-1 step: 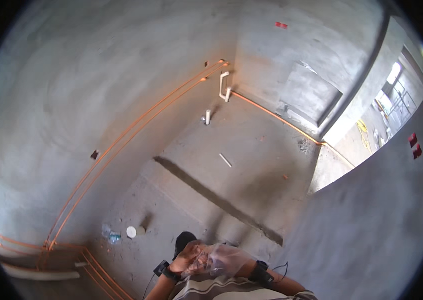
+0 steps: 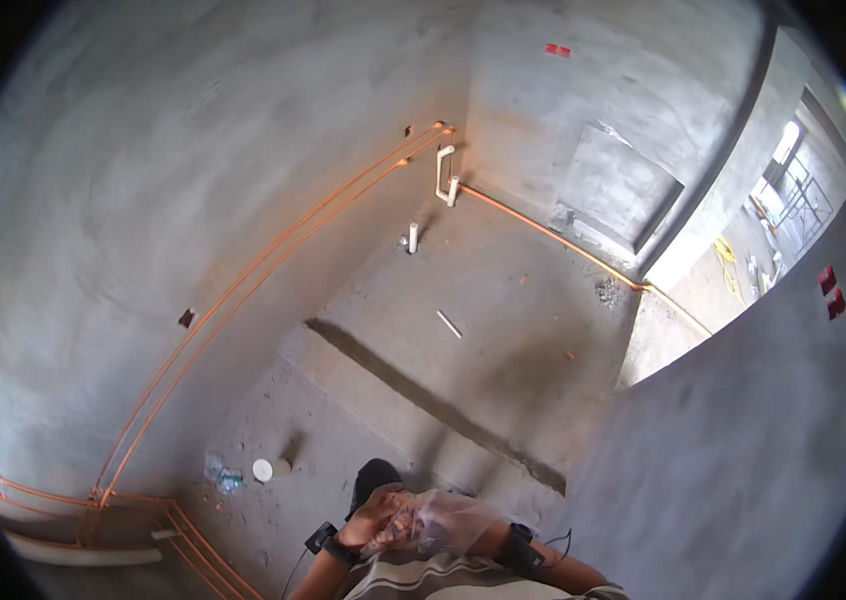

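Note:
Close in front of my body, low in the view, both hands meet at a clear, crumpled plastic bag [image 2: 458, 508]. My left hand [image 2: 375, 515] has its fingers curled at the bag's left side and grips it there. The thin film drapes over my right hand [image 2: 433, 530], whose closed fingers show dimly through it. Whether anything lies inside the bag I cannot make out. Dark bands with small devices circle both wrists. Just beyond my left hand, a dark shoe [image 2: 373, 478] stands on the concrete floor.
A capped white pipe stub [image 2: 263, 469] rises at the left, beside a crumpled clear plastic piece [image 2: 230, 481]. A groove [image 2: 433, 403] crosses the floor. Orange pipes [image 2: 273, 257] run along the left wall. White upright pipes [image 2: 414, 237] stand farther off, and a doorway opens at right.

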The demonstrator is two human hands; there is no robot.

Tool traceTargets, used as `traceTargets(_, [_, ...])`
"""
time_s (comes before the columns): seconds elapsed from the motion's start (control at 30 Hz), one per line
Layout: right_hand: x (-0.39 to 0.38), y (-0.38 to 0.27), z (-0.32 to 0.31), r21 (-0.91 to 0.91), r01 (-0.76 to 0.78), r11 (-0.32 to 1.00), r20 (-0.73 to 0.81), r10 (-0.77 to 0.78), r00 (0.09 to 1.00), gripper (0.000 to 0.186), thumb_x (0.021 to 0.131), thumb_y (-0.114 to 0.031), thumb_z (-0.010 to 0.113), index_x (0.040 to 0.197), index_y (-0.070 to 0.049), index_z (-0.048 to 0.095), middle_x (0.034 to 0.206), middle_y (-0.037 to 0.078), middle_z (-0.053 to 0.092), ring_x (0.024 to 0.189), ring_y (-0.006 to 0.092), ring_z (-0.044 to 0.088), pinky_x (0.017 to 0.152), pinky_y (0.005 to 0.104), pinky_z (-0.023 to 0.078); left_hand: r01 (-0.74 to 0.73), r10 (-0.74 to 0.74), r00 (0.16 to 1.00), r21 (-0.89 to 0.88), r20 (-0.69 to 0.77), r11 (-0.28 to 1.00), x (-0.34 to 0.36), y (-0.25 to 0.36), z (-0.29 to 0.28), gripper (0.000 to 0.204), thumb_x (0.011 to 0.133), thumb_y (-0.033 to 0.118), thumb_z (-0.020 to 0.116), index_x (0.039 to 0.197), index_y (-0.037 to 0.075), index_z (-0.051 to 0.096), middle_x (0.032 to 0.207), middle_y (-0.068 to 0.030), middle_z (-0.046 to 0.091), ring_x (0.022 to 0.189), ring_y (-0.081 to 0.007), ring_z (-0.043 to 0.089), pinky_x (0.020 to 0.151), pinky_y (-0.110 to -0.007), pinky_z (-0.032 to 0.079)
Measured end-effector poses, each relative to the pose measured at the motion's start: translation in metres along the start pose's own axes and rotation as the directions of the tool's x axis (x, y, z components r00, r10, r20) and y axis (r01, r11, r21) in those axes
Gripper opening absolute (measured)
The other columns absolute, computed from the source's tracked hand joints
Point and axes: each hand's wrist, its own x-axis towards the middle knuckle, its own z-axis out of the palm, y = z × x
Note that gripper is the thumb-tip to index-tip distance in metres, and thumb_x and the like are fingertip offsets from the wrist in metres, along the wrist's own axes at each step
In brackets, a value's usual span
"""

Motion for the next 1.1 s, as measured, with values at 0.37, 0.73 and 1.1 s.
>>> traceTargets(0.37, [0.036, 0.169, -0.180, 0.971, -0.075, -0.229, 0.125, 0.213, 0.969, 0.038, 0.101, -0.014, 0.057, 0.134, 0.002, 0.051, 0.136, 0.019, 0.056, 0.122, 0.0266, 0.054, 0.111, 0.0350, 0.040, -0.289, -0.121, 0.851, 0.648, 0.511, 0.705, 0.291, 0.071, 0.057, 0.050, 0.106, 0.037, 0.051, 0.140, 0.000, 0.050, 0.138, -0.0128, 0.054, 0.126, -0.0185, 0.054, 0.105, -0.033, 0.045])
traceTargets(0.73, [-0.006, 0.254, -0.440, 0.557, 0.069, 0.828, -0.407, 0.200, 0.891, 0.007, 0.095, -0.002, 0.058, 0.101, 0.000, 0.060, 0.115, 0.012, 0.066, 0.100, 0.0186, 0.062, 0.094, 0.0287, 0.049, -0.127, -0.454, 0.731, 0.754, 0.510, 0.644, 0.510, 0.197, 0.338, 0.044, 0.103, 0.031, 0.057, 0.136, 0.003, 0.054, 0.131, -0.0129, 0.061, 0.120, -0.0243, 0.059, 0.103, -0.036, 0.047])
traceTargets(1.1, [-0.118, 0.534, -0.654, 0.444, -0.140, 0.885, -0.220, 0.259, 0.941, 0.012, 0.095, -0.011, 0.062, 0.093, -0.001, 0.067, 0.098, 0.010, 0.070, 0.093, 0.0164, 0.065, 0.087, 0.0258, 0.050, -0.508, -0.353, 0.655, 0.735, 0.668, 0.449, 0.818, 0.138, 0.538, 0.050, 0.092, 0.030, 0.064, 0.131, 0.000, 0.058, 0.130, -0.0207, 0.062, 0.121, -0.0389, 0.059, 0.106, -0.040, 0.046])
